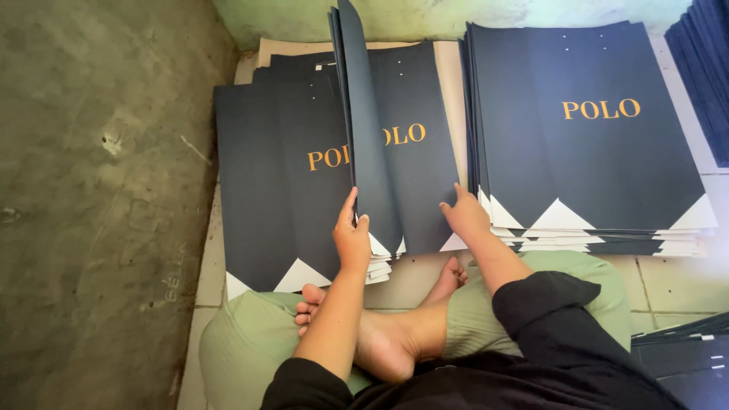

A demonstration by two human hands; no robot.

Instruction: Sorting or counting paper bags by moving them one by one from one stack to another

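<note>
Sitting cross-legged on the floor (91, 228), a person is seen from above with dark flat paper bags all around. A few dark sheets (364, 129) are stood up on edge in the middle, and they are gripped at the bottom edge by the left hand (351, 239), with the thumb on one side and the fingers wrapped round the other. The right hand (463, 212) is not closed on anything; it is laid flat, with the fingers pressed on the dark bag (418, 175) that lies just beside the lifted sheets. This bag is on top of the middle pile (288, 175), right in front of the bare feet (380, 334). Gold letters are printed on the bags, and white pointed corners are seen at their lower edges. A second pile (592, 137) is stacked to the right, well apart from the hands. More dark bags (683, 353) are seen at the lower right.

Some things could go wrong, it is judged. The lifted sheets are held only at one edge, so they could flop over and get bent. If the grip is let go too soon, they could slide down and mix the pile up. A corner could be creased if the flat bag is pushed too hard. The piles are tall and a little uneven, so a bump from a knee could make them slip.
</note>
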